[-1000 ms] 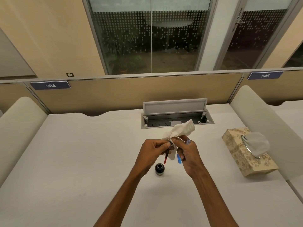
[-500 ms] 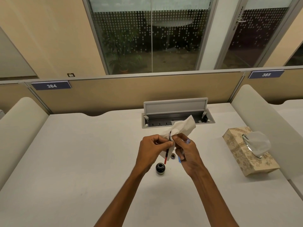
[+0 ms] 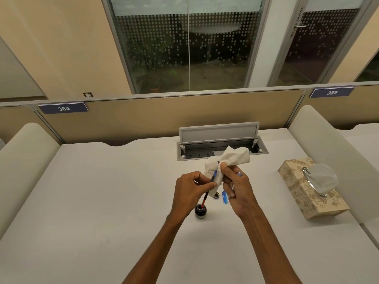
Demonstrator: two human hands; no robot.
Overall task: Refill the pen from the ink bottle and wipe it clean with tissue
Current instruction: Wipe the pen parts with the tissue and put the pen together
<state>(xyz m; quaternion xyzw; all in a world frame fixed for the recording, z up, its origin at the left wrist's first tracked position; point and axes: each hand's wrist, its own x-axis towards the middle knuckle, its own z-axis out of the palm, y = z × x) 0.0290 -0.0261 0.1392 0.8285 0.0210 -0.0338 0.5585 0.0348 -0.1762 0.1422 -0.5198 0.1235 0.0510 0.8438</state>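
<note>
My left hand (image 3: pixel 189 187) pinches a thin pen part (image 3: pixel 205 198), red at its lower end and blue higher up, held slanting above the desk. Its upper tip lies against a crumpled white tissue (image 3: pixel 229 159) that my right hand (image 3: pixel 238 185) grips; that hand also holds a blue pen piece (image 3: pixel 225 198) under its fingers. The open ink bottle (image 3: pixel 200 211), dark and round, stands on the desk just below the pen's red end. Its small cap (image 3: pixel 216 195) lies beside it, behind my hands.
A patterned tissue box (image 3: pixel 307 193) with a tissue sticking out stands at the right. An open grey cable tray (image 3: pixel 221 147) is set into the white desk (image 3: pixel 102 191) behind my hands. Padded dividers flank the desk on both sides.
The pen has slid further up out of the tissue, so its blue section and dark tip now show. My right hand has shifted its hold on the tissue slightly.
</note>
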